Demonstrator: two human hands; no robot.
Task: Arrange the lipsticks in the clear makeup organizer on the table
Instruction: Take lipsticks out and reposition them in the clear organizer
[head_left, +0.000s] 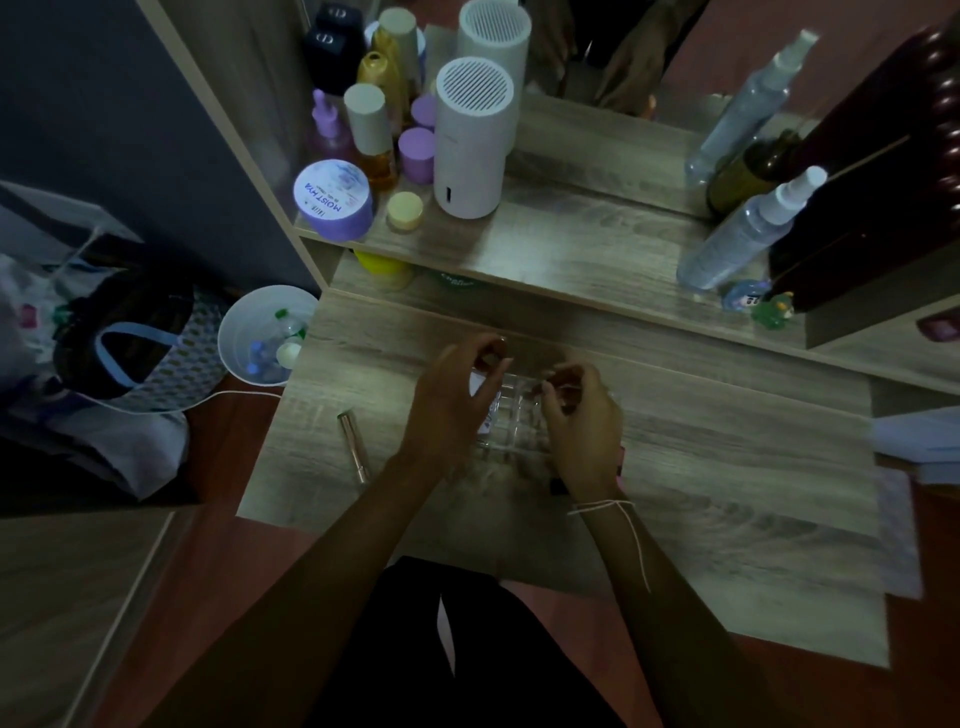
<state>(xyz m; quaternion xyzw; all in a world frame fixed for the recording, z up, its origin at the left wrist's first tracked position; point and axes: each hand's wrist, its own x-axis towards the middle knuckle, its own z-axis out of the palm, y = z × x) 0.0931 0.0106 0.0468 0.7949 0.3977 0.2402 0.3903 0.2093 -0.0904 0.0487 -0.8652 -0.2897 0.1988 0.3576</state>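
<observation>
**Clear organizer mid-table, both hands on it**

Clear makeup organizer (511, 415) sits mid-table (727, 493), see-through w/ grid of small compartments; contents too blurred to read. White card or label shows at its left side. One lipstick (354, 446), slim rose-gold tube, lies flat on the table well left of the organizer, long axis running near-to-far, far end tilted slightly left. Left hand (452, 410) curls over organizer's left edge, fingers bent, pinching smth small and dark at the tips, can't tell what. Right hand (582, 421) at the right edge, fingers curled; can't tell if gripping. Thin white string around right wrist. Shelf (571, 249) behind holds a white cylinder (475, 140), purple jar (332, 200), spray bottle (748, 234).
</observation>
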